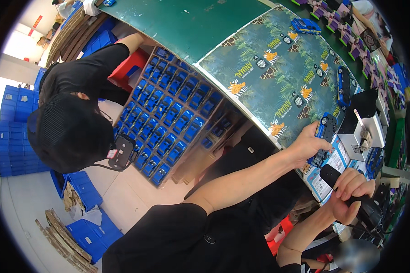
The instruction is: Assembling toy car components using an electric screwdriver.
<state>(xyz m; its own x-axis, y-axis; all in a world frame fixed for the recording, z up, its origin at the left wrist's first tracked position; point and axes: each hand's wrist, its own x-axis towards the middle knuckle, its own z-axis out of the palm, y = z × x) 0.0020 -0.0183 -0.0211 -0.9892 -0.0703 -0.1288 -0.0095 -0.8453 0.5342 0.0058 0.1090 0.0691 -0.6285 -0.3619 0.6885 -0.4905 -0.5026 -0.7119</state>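
My left hand (pixel 304 148) grips a blue toy car (pixel 325 126) with its dark underside showing, at the near right edge of the table. Thumb and fingers close around its middle and hide part of it. In my right hand (pixel 351 193) is a black power screwdriver (pixel 331 175), its front end pointing at the near end of the car. Whether the tip touches the car I cannot tell. Beyond my left hand, another blue toy car (pixel 344 86) rests on the patterned mat (pixel 259 68), and one more blue car (pixel 306 26) stands at the mat's far edge.
A white box (pixel 360 129) holding small parts stands right of my hands, with dark-blue car pieces (pixel 375 163) beside it. At left, a compartment tray (pixel 168 113) is filled with several blue cars. Nearby sits a co-worker in a black cap (pixel 70 132). Blue bins (pixel 18 136) are stacked farther left.
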